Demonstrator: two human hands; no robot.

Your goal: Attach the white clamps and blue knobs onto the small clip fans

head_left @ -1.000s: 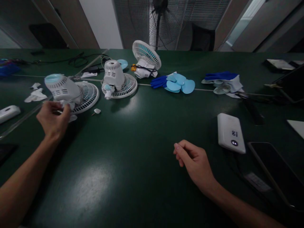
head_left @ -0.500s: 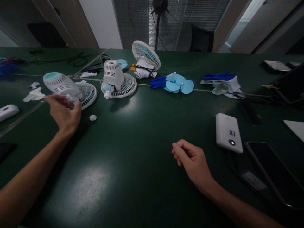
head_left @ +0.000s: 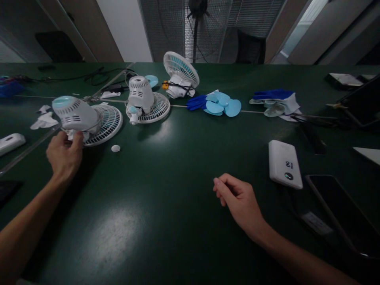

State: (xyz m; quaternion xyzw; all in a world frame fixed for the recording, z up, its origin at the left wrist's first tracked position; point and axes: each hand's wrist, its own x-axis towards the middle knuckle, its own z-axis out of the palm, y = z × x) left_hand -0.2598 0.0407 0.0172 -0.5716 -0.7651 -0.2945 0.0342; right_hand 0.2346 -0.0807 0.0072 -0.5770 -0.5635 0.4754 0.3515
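My left hand (head_left: 64,156) is closed around a white piece at the near side of a small white fan (head_left: 77,114). This piece looks like part of the fan, though my fingers partly hide it. The fan rests face down on its round grille, its light-blue-capped motor housing leaning left. To the right of it lies a small white round cap (head_left: 115,148). My right hand (head_left: 237,202) rests on the green table, fingers curled with thumb against forefinger, and nothing shows in them.
A second face-down fan (head_left: 141,95) and a third, tilted fan (head_left: 179,73) stand farther back. Light-blue blades (head_left: 223,103) lie by blue gloves (head_left: 196,103); more gloves (head_left: 274,103) are to the right. A white power bank (head_left: 285,164) and a phone (head_left: 344,213) lie at right.
My left hand has moved left and toward me, down to the near side of the fan. The fan has shifted slightly, showing more of its grille. My right hand stays put.
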